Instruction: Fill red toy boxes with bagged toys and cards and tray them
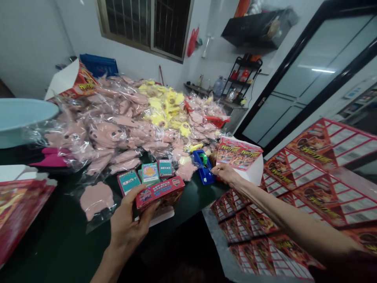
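Note:
My left hand (129,214) grips a small red printed carton (160,192) from its left end, thumb in front and fingers behind. A white flap (161,217) sticks out under the carton. Stretched out to the right, my right hand (226,174) has its fingers drawn together beside a blue tape dispenser (205,171) with a green roll. What those fingertips hold, if anything, is too small to make out. Stacks of cards (150,173) lie behind the carton. A bagged pink pig-shaped toy (96,199) rests flat left of my left hand.
Bagged pink toys (108,129) and yellow toys (166,104) are heaped across the dark green table (67,251). A display box (240,153) stands by my right hand. Stacked printed boxes (312,169) fill the right side. Flat red cartons (20,212) and a pale basin (26,118) sit left.

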`<state>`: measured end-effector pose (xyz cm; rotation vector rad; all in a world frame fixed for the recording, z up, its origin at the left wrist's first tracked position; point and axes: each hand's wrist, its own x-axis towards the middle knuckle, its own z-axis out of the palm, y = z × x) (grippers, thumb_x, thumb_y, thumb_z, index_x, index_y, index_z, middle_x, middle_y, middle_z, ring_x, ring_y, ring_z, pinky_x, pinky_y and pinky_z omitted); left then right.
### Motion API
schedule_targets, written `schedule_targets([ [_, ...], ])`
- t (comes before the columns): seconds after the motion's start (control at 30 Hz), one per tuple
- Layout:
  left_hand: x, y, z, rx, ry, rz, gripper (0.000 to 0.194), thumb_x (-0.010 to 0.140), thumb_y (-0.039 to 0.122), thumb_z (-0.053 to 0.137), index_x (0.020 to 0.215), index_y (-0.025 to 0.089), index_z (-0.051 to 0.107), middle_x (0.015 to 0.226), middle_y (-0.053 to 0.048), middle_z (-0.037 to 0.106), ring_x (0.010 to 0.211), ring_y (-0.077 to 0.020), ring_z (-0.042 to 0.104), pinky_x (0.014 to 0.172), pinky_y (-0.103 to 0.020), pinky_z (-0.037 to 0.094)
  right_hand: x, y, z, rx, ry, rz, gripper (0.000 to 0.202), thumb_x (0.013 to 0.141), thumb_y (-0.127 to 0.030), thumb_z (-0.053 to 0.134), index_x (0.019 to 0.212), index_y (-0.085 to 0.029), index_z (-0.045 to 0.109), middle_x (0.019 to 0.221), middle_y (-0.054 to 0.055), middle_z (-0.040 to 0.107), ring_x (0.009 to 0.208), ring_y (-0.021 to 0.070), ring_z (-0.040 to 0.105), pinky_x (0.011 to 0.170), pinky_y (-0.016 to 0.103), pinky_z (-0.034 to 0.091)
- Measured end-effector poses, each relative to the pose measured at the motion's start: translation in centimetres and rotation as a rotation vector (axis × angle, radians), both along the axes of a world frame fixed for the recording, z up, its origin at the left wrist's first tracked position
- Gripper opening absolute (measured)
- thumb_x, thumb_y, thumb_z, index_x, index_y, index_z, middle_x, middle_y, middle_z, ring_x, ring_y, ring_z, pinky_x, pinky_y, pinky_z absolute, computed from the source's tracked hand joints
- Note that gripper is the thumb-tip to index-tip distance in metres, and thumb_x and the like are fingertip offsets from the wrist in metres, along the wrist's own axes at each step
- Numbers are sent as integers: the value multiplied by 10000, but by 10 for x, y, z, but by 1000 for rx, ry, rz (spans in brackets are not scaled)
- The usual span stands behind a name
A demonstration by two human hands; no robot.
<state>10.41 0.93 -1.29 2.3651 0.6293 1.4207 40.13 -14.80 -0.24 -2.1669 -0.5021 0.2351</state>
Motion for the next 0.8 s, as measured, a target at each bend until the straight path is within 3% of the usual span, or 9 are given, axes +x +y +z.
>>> schedule_targets([
  [0.17,2,0,-4,-45,-50,5,408,803,291,620,1178,213,479,1006,-69,659,809,-201,674,683,-291,528,-21,8,1,44,318,-123,263,891,-308,542,1091,-139,560,1044,61,601,860,161,610,724,341,534],
  [0.33,4,4,-5,10,-51,-10,446,791,304,628,1201,228,471,977,-56,661,736,-183,670,622,-274,527,-41,16,2,204,367,-226,242,890,-301,544,1066,-137,566,1027,56,598,847,155,604,708,327,531],
  [0.47,4,2,-1,0,-39,15,444,782,283,640,1190,234,472,995,-52,645,774,-185,661,664,-284,524,-50,25,2,309,395,-269,196,888,-292,547,992,-128,577,923,30,601,744,121,591,627,273,518],
  [0.67,5,1,-1,-35,-56,42,441,779,308,646,1185,235,491,998,-58,635,754,-189,646,660,-296,510,-66,39,-16,488,341,-302,178,797,-276,590,688,-146,537,611,-41,508,530,86,513,515,240,493],
  [0.8,6,1,-3,-61,-54,42,444,778,293,646,1192,259,487,1019,-51,629,763,-188,644,669,-302,511,-81,36,-34,604,150,-275,216,737,-349,541,617,-178,484,690,-6,536,615,111,537,594,279,514],
])
